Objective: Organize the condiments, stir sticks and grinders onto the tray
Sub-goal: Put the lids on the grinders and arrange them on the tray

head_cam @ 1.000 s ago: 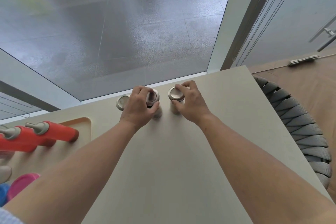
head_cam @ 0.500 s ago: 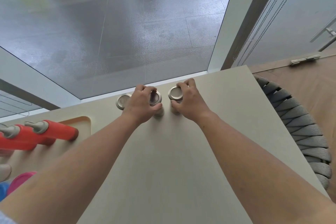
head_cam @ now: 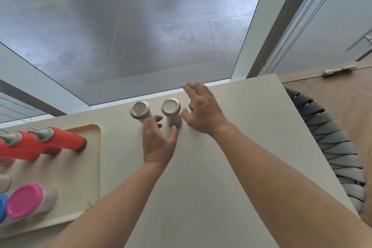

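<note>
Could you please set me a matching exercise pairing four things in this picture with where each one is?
1. pink-lidded jar
2. middle grinder
3. woven chair
4. red bottles

A. past the table's right edge
B. on the tray, far end
C. standing on the table, off the tray
D. on the tray, near end

Pairs: 1-D, 2-C, 3-A, 4-B.

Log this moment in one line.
left hand: open at middle grinder | right hand: open, partly hiding right grinder | left grinder: untouched | all off tray
</note>
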### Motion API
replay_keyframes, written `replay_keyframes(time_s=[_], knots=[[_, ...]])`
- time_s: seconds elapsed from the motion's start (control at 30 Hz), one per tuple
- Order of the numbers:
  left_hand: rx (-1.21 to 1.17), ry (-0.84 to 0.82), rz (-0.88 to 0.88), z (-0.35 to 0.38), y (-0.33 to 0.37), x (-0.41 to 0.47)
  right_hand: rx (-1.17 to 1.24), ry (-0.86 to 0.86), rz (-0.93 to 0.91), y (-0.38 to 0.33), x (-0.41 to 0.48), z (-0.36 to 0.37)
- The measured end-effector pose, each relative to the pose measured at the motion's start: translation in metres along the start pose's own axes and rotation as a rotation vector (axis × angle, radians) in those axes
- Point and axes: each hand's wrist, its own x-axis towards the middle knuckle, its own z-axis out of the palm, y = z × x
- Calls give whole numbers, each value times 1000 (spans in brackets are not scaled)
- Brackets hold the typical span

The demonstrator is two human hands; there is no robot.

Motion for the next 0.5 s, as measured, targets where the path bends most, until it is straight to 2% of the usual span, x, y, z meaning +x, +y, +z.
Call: replay_keyframes(time_s=[0.2,0.37,0.5], knots=[[-143,-183,-278,12,-6,10,-152,-278,-109,-14,13,10],[-225,-295,-261,13,-2,33,-193,-295,-132,-13,25,13],[-242,-300,-288,13,-3,40,-255,-266,-114,-16,28,18]])
